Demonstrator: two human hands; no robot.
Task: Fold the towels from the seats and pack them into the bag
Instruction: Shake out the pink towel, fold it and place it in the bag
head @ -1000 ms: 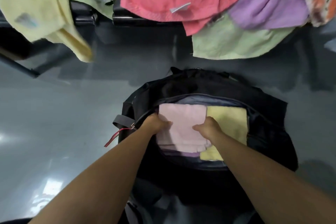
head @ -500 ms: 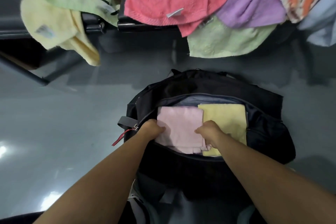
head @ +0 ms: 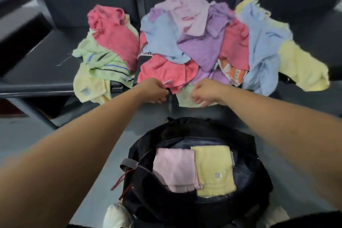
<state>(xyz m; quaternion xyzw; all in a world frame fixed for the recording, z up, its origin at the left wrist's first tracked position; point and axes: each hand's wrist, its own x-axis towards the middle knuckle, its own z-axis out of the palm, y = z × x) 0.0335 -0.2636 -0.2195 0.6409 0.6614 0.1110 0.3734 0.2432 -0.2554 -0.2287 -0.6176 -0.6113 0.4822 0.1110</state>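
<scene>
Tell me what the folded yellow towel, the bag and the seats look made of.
Folded yellow towel: likely terry cotton, matte, with fuzzy nap. Bag: seemingly black woven synthetic, slight sheen, soft sagging walls. Seats: dark, smooth, faintly glossy, perhaps vinyl or plastic; cannot tell which.

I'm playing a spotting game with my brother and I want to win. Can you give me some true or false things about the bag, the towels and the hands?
1. The black bag is open. True.
2. A folded pink towel and a folded yellow towel lie side by side in it. True.
3. Both hands are inside the bag. False: the left hand and the right hand reach up to the seats.
4. The seats hold no towels. False: a heap of loose towels lies on them.
5. The right hand's fingers are at a light green towel. True.
</scene>
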